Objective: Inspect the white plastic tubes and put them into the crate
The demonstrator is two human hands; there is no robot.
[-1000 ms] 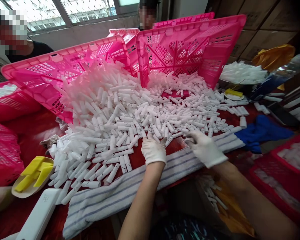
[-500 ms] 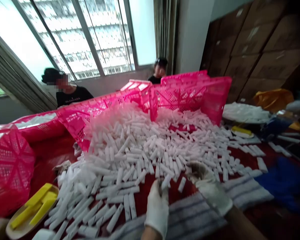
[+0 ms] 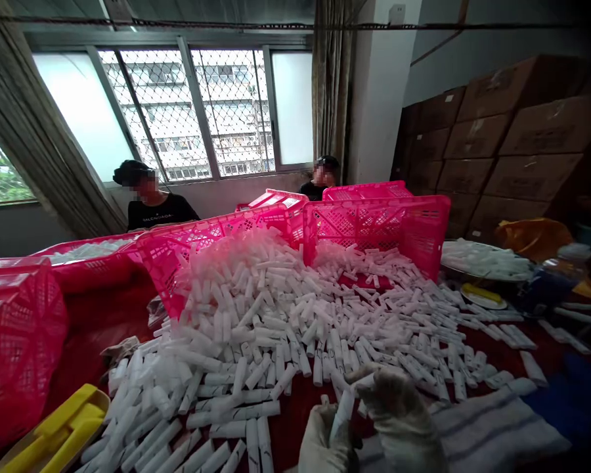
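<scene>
My left hand, in a white glove at the bottom middle, is closed around a small white tube that points up and slightly right. Just right of it is my right hand, also gloved, its fingers bent and pinching another white tube near the first one. The far ends of the right fingers are partly hidden. A large heap of similar white tubes spreads over the red tabletop ahead of both hands. Some tubes carry thin dark markings.
Pink plastic baskets lie tipped behind the heap. A yellow-handled tool rests in a dish at left. A striped cloth and blue cloth lie at right. Two people sit across the table; cartons are stacked beyond.
The camera view has tilted up, so the scene sits lower. My right hand has come left, close to my left hand, and now pinches a tube. The left hand still holds one.
</scene>
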